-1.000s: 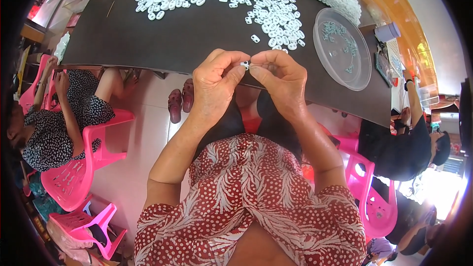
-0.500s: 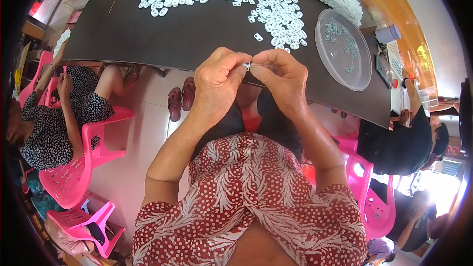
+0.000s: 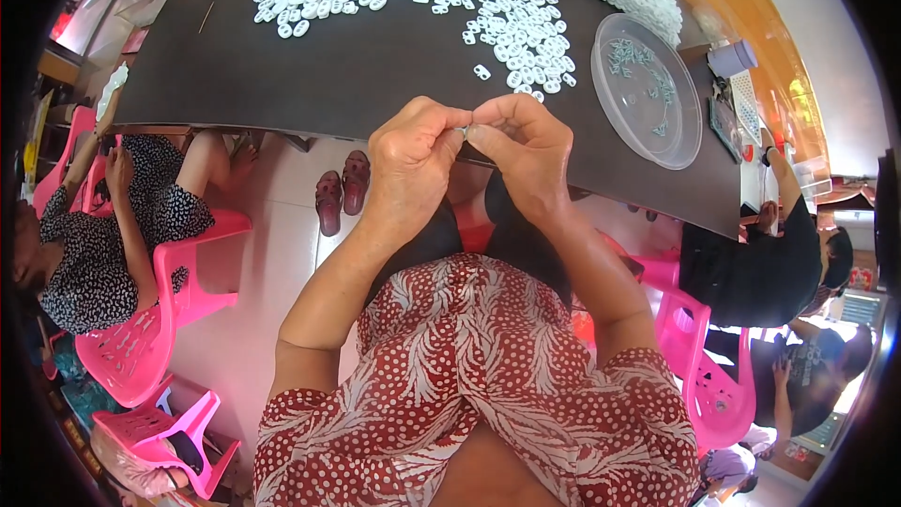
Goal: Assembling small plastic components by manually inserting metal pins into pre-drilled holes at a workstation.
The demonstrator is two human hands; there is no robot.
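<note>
the left hand (image 3: 410, 152) and right hand (image 3: 529, 152) pinch a small white piece (image 3: 464, 130) between closed fingers (image 3: 507, 110), near the desk's (image 3: 263, 66) front edge. it is probably light, stiff and smooth; hold opposite ends gently, with fingertips.

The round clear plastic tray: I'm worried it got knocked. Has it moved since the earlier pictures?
No: the tray keeps its place relative to the right corner of the dark brown table.

Bright daylight glares at the lower right; the floor (image 3: 267, 272) shines softly, the table (image 3: 282, 75) bows, and the corners go black.
</note>
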